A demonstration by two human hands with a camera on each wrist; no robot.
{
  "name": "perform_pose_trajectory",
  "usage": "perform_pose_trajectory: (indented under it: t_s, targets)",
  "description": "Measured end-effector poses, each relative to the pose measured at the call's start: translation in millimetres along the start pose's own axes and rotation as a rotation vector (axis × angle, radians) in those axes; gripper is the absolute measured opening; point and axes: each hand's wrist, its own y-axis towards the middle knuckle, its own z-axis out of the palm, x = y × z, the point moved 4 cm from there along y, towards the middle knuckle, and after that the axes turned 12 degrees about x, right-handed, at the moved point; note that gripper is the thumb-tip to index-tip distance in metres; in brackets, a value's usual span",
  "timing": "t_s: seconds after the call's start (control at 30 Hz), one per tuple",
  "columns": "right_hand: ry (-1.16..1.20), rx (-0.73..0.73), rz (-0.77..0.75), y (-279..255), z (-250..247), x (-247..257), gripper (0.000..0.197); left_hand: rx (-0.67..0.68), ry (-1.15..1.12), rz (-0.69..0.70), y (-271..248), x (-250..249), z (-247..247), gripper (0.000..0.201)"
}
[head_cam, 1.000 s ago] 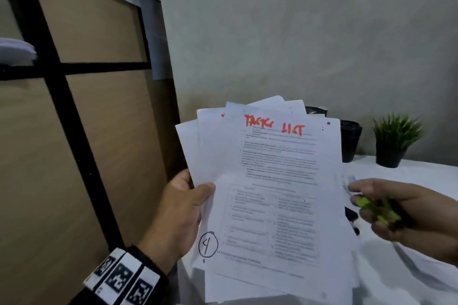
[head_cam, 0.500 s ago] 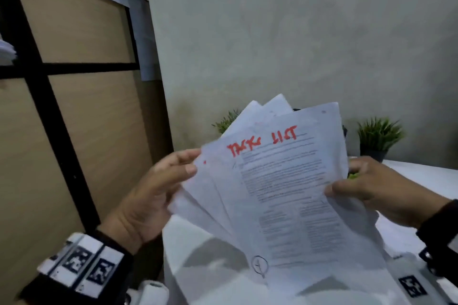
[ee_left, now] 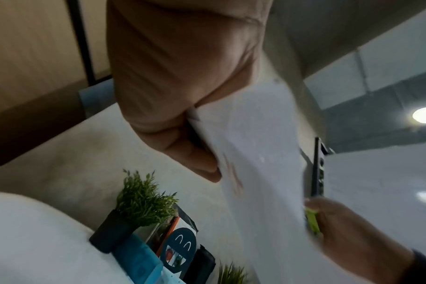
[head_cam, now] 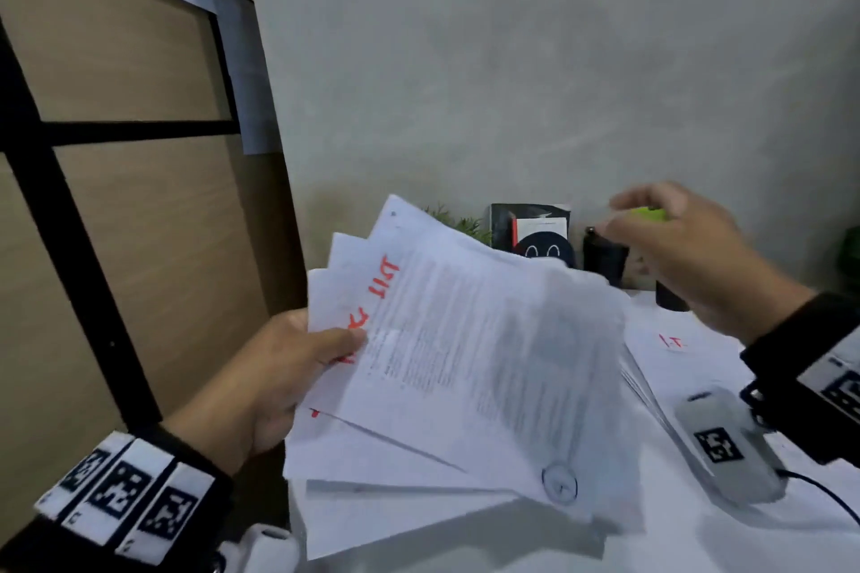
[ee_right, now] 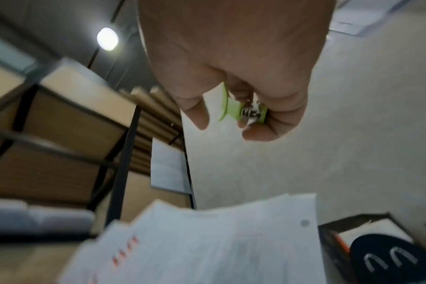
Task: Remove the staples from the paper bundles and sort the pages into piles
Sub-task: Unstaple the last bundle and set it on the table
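My left hand (head_cam: pixel 279 377) grips a fanned bundle of printed pages (head_cam: pixel 465 363) by its left edge, thumb on top over red handwriting. The bundle (ee_left: pixel 255 153) lies turned sideways above the white table (head_cam: pixel 698 540), its right part blurred. My right hand (head_cam: pixel 675 256) is raised beyond the bundle's far right corner, apart from the paper, fingers curled round a lime-green staple remover (head_cam: pixel 649 214). The right wrist view shows the staple remover (ee_right: pixel 243 111) with its metal jaws in my fist, the pages (ee_right: pixel 207 246) below it.
A pile of pages (head_cam: pixel 675 354) with red marks lies on the table at right. A black pot (head_cam: pixel 605 258), a small green plant (head_cam: pixel 465 226), a black box with a face print (head_cam: pixel 535 233) stand at the grey wall. A wooden shelf with black frame (head_cam: pixel 70 223) rises at left.
The bundle has turned sideways and dropped lower in my left hand. My right hand has let go of its right edge and lifted up and away with the staple remover.
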Motion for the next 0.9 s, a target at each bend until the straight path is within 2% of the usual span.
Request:
perform_pose_trajectory:
  t_s: [0.03,0.1,0.13,0.2,0.3,0.37,0.43,0.5,0.57,0.67,0.73,0.9]
  targets:
    - [0.162,0.08,0.055,-3,0,-3,0.018,-0.016,-0.078,-0.016,0,4,-4,0.021]
    - [0.275,0.353,0.118,-17,14,-6,0.034,-0.027,-0.223,-0.03,1,14,-8,0.024]
    - [0.256,0.475,0.117,-26,26,-6,0.047,-0.023,-0.267,-0.038,2,21,-6,0.026]
    - [0.152,0.569,0.101,-41,49,-7,0.063,-0.02,-0.301,-0.051,4,36,0,0.029]
    - [0.053,0.539,0.087,-53,80,-11,0.049,-0.021,-0.309,-0.016,5,47,15,0.029]
    - [0.097,0.551,0.07,-58,98,-15,0.043,-0.027,-0.306,0.03,3,43,26,0.028]
    - [0.11,0.547,0.013,-64,115,-13,0.047,-0.029,-0.289,0.094,0,36,35,0.028]
    - [-0.089,0.508,-0.121,-68,126,-6,0.056,-0.027,-0.276,0.16,-3,27,43,0.028]
    - [-0.238,0.431,-0.221,-71,129,4,0.052,-0.016,-0.272,0.214,-7,19,48,0.027]
    - [-0.314,0.296,-0.381,-73,129,16,0.033,0.008,-0.259,0.284,-13,9,51,0.027]
    - [-0.344,0.254,-0.449,-77,129,24,0.029,0.039,-0.228,0.331,-17,5,54,0.027]
    - [-0.438,0.263,-0.458,-85,125,35,0.025,0.013,-0.138,0.451,-21,3,53,0.034]
